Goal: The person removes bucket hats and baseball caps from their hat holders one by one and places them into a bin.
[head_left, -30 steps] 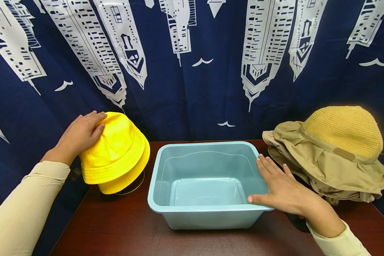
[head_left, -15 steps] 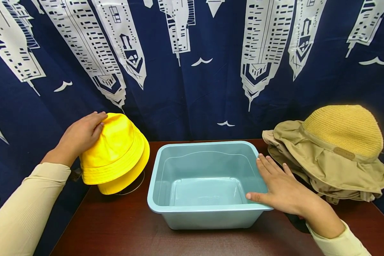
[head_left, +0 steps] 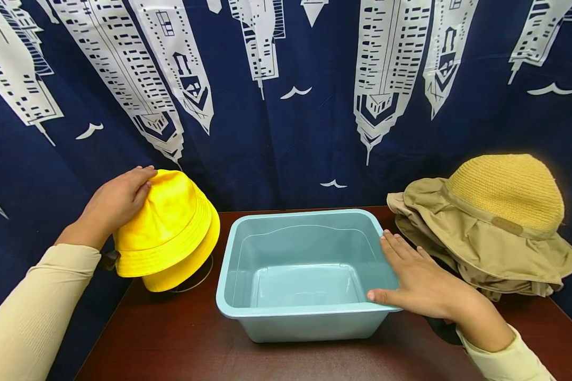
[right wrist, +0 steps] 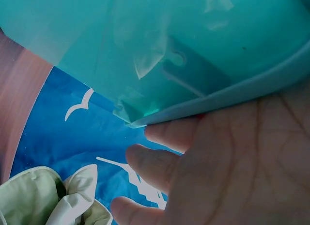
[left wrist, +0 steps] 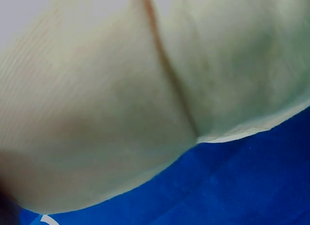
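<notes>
On the left of the head view, my left hand (head_left: 115, 202) rests on the crown of a bright yellow bucket hat (head_left: 167, 222). A second yellow brim (head_left: 178, 276) shows beneath that hat. Fairly straight fingers lie over the fabric; their far side is hidden. A light blue plastic tub (head_left: 310, 311) stands upright at the centre of the table, with nothing inside. With fingers extended and thumb spread, my right hand (head_left: 426, 280) lies on the tub's right rim. The right wrist view shows its palm (right wrist: 232, 162) against the rim from below. Sleeve (left wrist: 106, 113) fills the left wrist view.
At the right, a yellow woven-crown hat (head_left: 510, 196) with a khaki brim tops a pile of khaki and beige hats (head_left: 462, 264). The dark red-brown table (head_left: 171, 338) ends at a navy curtain (head_left: 248, 159) printed with white buildings. Part of a thin ring (head_left: 202, 278) shows beneath the yellow hats.
The head view has shifted slightly, so everything sits a little farther left. Both hands keep their places on the yellow hat and the tub rim.
</notes>
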`<move>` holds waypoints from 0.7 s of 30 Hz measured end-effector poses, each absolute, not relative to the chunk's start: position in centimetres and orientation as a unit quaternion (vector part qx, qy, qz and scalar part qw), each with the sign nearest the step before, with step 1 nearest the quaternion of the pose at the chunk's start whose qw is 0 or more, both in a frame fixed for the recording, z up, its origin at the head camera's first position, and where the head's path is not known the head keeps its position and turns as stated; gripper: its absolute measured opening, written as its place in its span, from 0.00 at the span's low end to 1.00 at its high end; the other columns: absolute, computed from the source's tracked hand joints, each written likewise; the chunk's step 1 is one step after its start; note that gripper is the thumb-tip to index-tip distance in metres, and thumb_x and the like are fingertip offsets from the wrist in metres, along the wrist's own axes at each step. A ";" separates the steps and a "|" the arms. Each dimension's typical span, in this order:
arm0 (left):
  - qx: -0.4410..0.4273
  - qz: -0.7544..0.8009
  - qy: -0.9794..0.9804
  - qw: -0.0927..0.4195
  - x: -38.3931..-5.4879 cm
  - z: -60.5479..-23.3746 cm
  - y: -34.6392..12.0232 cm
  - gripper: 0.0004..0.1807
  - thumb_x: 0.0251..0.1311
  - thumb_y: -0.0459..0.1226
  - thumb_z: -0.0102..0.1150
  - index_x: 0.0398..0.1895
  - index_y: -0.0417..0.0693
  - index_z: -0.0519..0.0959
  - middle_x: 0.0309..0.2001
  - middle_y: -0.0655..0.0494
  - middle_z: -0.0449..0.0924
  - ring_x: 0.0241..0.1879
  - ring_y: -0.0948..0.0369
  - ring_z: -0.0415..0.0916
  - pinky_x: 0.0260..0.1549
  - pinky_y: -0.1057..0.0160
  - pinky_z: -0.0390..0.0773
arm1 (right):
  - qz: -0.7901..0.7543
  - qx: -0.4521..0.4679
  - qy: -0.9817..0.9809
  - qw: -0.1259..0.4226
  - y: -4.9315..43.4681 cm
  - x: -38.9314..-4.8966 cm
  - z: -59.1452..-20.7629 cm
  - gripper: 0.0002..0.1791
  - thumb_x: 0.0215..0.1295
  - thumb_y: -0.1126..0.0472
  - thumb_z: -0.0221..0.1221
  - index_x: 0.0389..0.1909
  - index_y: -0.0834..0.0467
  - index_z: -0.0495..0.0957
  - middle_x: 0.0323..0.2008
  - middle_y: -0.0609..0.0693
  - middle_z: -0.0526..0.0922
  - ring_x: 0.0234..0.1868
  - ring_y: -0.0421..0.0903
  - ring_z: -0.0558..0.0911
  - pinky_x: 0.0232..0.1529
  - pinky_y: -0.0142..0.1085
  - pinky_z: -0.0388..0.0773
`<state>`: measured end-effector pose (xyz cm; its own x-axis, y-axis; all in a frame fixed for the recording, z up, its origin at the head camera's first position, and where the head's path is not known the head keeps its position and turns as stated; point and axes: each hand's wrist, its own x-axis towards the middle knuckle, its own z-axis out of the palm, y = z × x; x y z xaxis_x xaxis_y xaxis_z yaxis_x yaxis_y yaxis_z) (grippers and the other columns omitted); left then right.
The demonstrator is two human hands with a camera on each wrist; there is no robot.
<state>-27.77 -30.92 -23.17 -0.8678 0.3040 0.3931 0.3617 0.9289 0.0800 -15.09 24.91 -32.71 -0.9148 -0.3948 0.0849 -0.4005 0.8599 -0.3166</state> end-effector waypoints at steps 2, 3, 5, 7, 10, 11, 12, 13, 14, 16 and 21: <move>-0.172 -0.076 -0.963 0.191 -27.7 -23.0 -30.9 0.23 0.76 0.38 0.45 0.69 0.37 0.67 0.70 0.38 0.65 0.71 0.40 0.58 0.67 0.39 0.56 | 0.165 0.204 -0.965 0.011 24.8 -15.1 -32.8 0.64 0.57 0.25 0.57 0.77 0.68 0.45 0.78 0.61 0.42 0.77 0.61 0.43 0.66 0.70 0.46; -0.172 -0.077 -0.963 0.192 -27.6 -23.0 -30.8 0.23 0.76 0.38 0.44 0.70 0.37 0.67 0.70 0.39 0.65 0.71 0.40 0.58 0.67 0.39 0.56 | 0.164 0.202 -0.965 0.012 24.8 -15.1 -32.8 0.64 0.57 0.25 0.57 0.77 0.68 0.46 0.78 0.62 0.42 0.77 0.62 0.43 0.66 0.70 0.46; -0.174 -0.076 -0.962 0.195 -27.5 -22.8 -30.7 0.23 0.76 0.38 0.44 0.70 0.38 0.67 0.70 0.39 0.65 0.71 0.41 0.58 0.67 0.39 0.57 | 0.162 0.197 -0.967 0.011 24.7 -15.2 -32.9 0.65 0.56 0.23 0.56 0.77 0.67 0.46 0.78 0.61 0.42 0.77 0.61 0.43 0.66 0.70 0.45; -0.176 -0.077 -0.961 0.199 -27.4 -22.6 -30.6 0.23 0.76 0.38 0.44 0.70 0.38 0.68 0.70 0.40 0.65 0.71 0.41 0.58 0.67 0.39 0.57 | 0.159 0.194 -0.968 0.012 24.7 -15.2 -32.9 0.65 0.55 0.22 0.55 0.77 0.67 0.46 0.78 0.61 0.43 0.77 0.62 0.43 0.66 0.70 0.45; -0.183 -0.074 -0.958 0.206 -27.2 -22.3 -30.4 0.22 0.76 0.37 0.44 0.69 0.38 0.68 0.70 0.40 0.66 0.71 0.42 0.58 0.67 0.39 0.57 | 0.154 0.193 -0.969 0.014 24.6 -15.2 -33.0 0.66 0.55 0.21 0.54 0.77 0.67 0.47 0.78 0.61 0.43 0.77 0.62 0.43 0.66 0.70 0.45; -0.186 -0.073 -0.957 0.209 -27.1 -22.2 -30.4 0.22 0.76 0.37 0.44 0.69 0.38 0.68 0.69 0.40 0.66 0.71 0.42 0.58 0.67 0.39 0.57 | 0.154 0.194 -0.969 0.015 24.6 -15.2 -33.0 0.66 0.55 0.21 0.54 0.77 0.67 0.47 0.78 0.61 0.43 0.77 0.62 0.43 0.66 0.70 0.45; -0.189 -0.073 -0.956 0.211 -27.1 -22.0 -30.3 0.22 0.76 0.37 0.45 0.69 0.38 0.68 0.69 0.41 0.67 0.71 0.42 0.58 0.67 0.40 0.57 | 0.155 0.194 -0.969 0.015 24.6 -15.2 -33.0 0.66 0.55 0.21 0.54 0.77 0.67 0.47 0.78 0.61 0.43 0.77 0.62 0.43 0.66 0.70 0.45; -0.192 -0.073 -0.955 0.213 -27.0 -21.9 -30.2 0.22 0.76 0.36 0.45 0.69 0.38 0.69 0.69 0.41 0.67 0.71 0.42 0.58 0.67 0.40 0.57 | 0.155 0.194 -0.969 0.016 24.6 -15.2 -33.1 0.66 0.55 0.22 0.54 0.77 0.67 0.47 0.78 0.61 0.43 0.77 0.62 0.43 0.66 0.70 0.45; -0.196 -0.072 -0.954 0.216 -27.0 -21.7 -30.0 0.22 0.76 0.36 0.45 0.69 0.39 0.69 0.69 0.41 0.67 0.71 0.42 0.58 0.67 0.40 0.57 | 0.156 0.194 -0.968 0.015 24.7 -15.2 -33.1 0.66 0.55 0.22 0.54 0.77 0.67 0.47 0.78 0.61 0.43 0.77 0.62 0.43 0.66 0.70 0.45; -0.201 -0.072 -0.952 0.219 -26.9 -21.3 -29.7 0.22 0.75 0.36 0.45 0.69 0.39 0.69 0.69 0.41 0.67 0.71 0.43 0.58 0.68 0.40 0.57 | 0.160 0.194 -0.968 0.015 24.7 -15.2 -33.1 0.66 0.55 0.22 0.55 0.77 0.67 0.46 0.78 0.61 0.43 0.77 0.62 0.43 0.66 0.70 0.45; -0.220 -0.072 -0.942 0.243 -26.7 -20.5 -28.8 0.21 0.74 0.33 0.48 0.67 0.39 0.71 0.68 0.41 0.69 0.71 0.45 0.60 0.68 0.42 0.58 | 0.165 0.194 -0.967 0.015 24.6 -15.3 -33.1 0.66 0.55 0.22 0.55 0.77 0.67 0.46 0.78 0.61 0.43 0.77 0.62 0.43 0.66 0.70 0.45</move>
<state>-26.65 -28.83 -20.49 -0.7848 0.3800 0.4895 0.4502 0.8924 0.0289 -15.25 24.63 -33.14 -0.9243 -0.3699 0.0935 -0.3800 0.8702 -0.3136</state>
